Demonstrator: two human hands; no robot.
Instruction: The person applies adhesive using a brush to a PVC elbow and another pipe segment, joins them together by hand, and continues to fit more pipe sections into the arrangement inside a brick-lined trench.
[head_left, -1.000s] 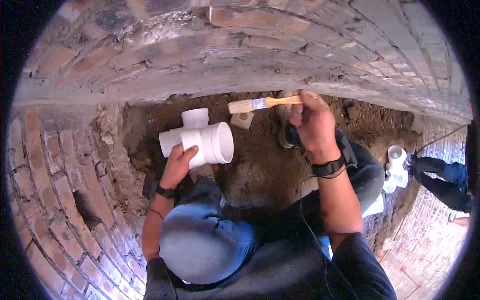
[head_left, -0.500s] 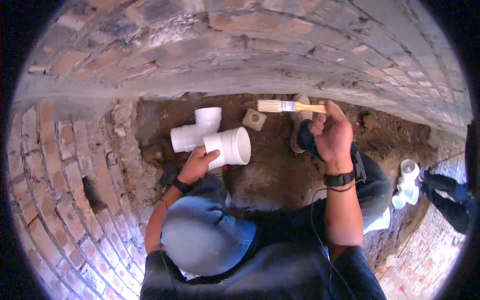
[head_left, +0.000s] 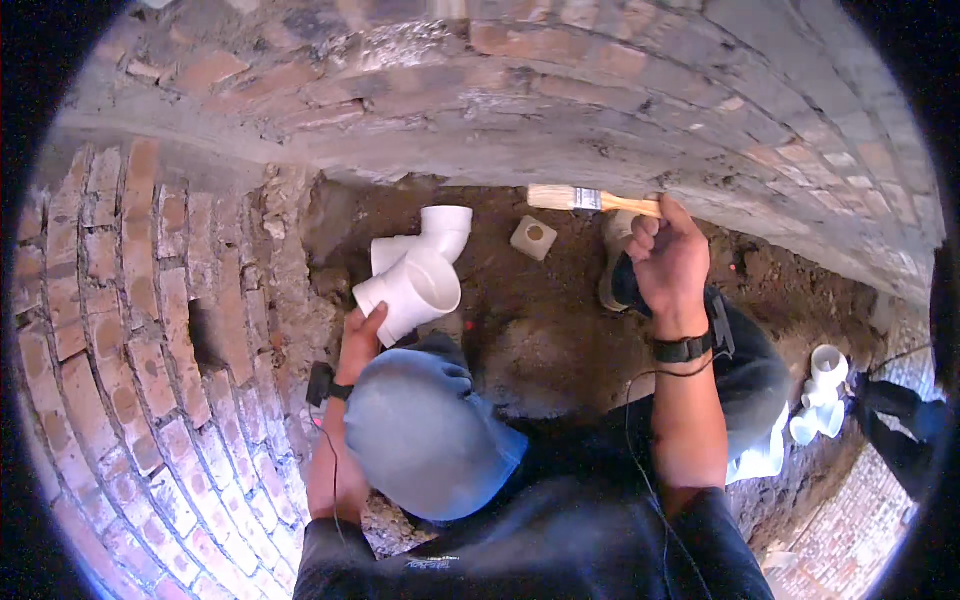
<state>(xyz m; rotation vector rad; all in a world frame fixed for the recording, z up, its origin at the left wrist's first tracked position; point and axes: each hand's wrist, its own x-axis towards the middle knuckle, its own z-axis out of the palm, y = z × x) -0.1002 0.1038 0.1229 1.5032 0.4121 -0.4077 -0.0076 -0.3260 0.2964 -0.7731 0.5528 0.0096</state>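
Note:
My left hand (head_left: pixel 360 335) is closed on the lower end of a short, wide white plastic pipe fitting (head_left: pixel 385 300), whose open mouth faces up and to the right. Just beyond it, partly hidden, a second white pipe fitting (head_left: pixel 447 226) with a bent arm lies on the dirt. In my right hand (head_left: pixel 672 265), raised near the far wall, the fingers pinch the wooden handle of a paintbrush (head_left: pixel 590 199). Its pale bristles point left, away from the pipe fittings. A small pale block with a round hole (head_left: pixel 534 238) sits on the ground between the hands.
A brick wall (head_left: pixel 150 350) rises on the left and another (head_left: pixel 560 95) runs along the far side. More white pipe fittings (head_left: pixel 826 390) stand at the right, beside a person's dark-clad leg (head_left: pixel 890 400). A thin cable (head_left: pixel 640 470) hangs along my right forearm.
The fitting in my left hand has moved left and turned, so its mouth now faces more upward. My right hand still holds the paintbrush in nearly the same place. The whole view has shifted slightly.

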